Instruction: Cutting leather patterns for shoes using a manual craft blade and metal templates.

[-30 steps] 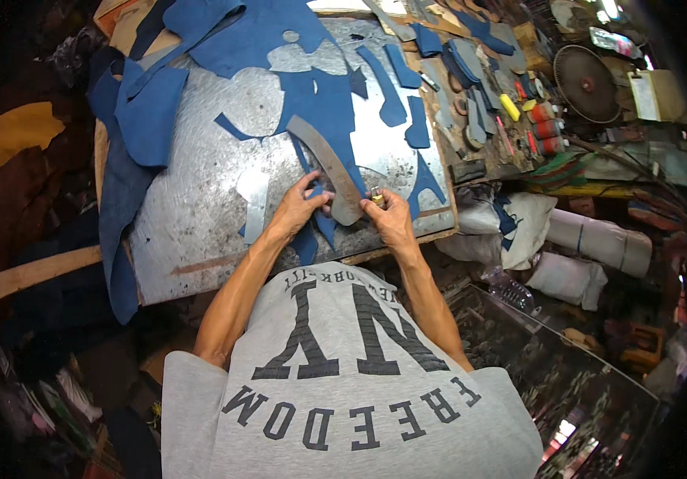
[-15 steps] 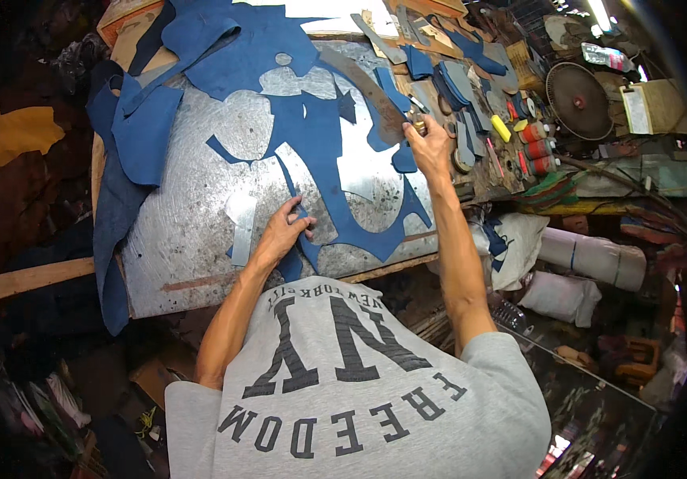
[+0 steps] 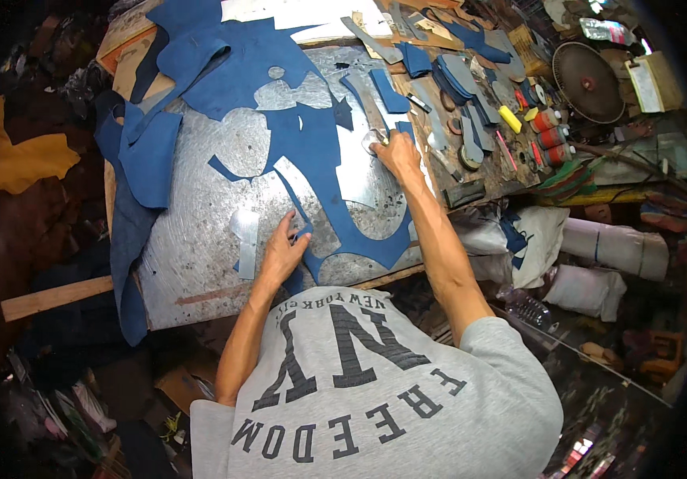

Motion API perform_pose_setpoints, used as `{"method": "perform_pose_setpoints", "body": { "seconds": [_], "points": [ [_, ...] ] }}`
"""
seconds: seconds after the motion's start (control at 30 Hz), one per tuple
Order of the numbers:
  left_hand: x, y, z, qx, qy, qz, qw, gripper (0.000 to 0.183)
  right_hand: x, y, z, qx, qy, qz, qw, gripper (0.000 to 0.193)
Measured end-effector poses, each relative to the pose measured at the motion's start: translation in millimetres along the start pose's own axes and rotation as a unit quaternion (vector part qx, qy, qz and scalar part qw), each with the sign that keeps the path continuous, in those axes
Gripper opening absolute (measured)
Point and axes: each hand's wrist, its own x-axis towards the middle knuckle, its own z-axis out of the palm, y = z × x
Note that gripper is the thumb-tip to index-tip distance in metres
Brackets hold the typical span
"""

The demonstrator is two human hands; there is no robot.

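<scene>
- Sheet [image 3: 315, 156] of blue, suede-like leather, one broad piece with rounded cut-outs, spread on one worktop [image 3: 192, 199] faced with scratched, stained grey metal; lying partly between left hand [image 3: 282, 254] and right hand [image 3: 401, 157].
- Left hand: fingers loosely spread, tips at a narrow blue strip [image 3: 304, 224] near the worktop's front edge.
- Right hand: thumb and fingers pinching one small shiny object [image 3: 373, 144], partly hidden; exact kind impossible to tell.
- Curved strip [image 3: 369, 104], one, grey-brown and smooth, lying just beyond the right hand.
- Red bottles [image 3: 552, 137], three, stacked in a row to the right; near them one yellow stick [image 3: 509, 120] and one slim pink stick [image 3: 506, 150].
- Fan [image 3: 589, 84], one, round, dark, behind the bottles.
- Clear bottle [image 3: 605, 32], one, with a reddish label, writing too small to read.
- Shirt [image 3: 439, 415], one, grey marled cloth, bearing three rows of dark block capitals, upside down.
</scene>
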Motion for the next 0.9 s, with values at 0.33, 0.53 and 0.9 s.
{"method": "perform_pose_setpoints", "body": {
  "seconds": [0.33, 0.53, 0.9],
  "points": [
    [-9.9, 16.8, -16.9, 0.063, 0.017, 0.048, 0.997, 0.071, 22.8, 10.3, -3.2, 0.12, -0.064, 0.094, 0.986, 0.06],
    [-8.3, 32.3, -32.4, 0.077, 0.065, 0.094, 0.99, 0.07, -2.1, 10.6, 15.8, 0.166, 0.097, 0.045, 0.98, 0.043],
    [60.0, 99.2, -14.6, -0.619, -0.154, -0.073, 0.767, 0.052, -174.3, -103.5, -47.0, 0.111, 0.202, -0.35, 0.908, 0.047]
  ]
}}
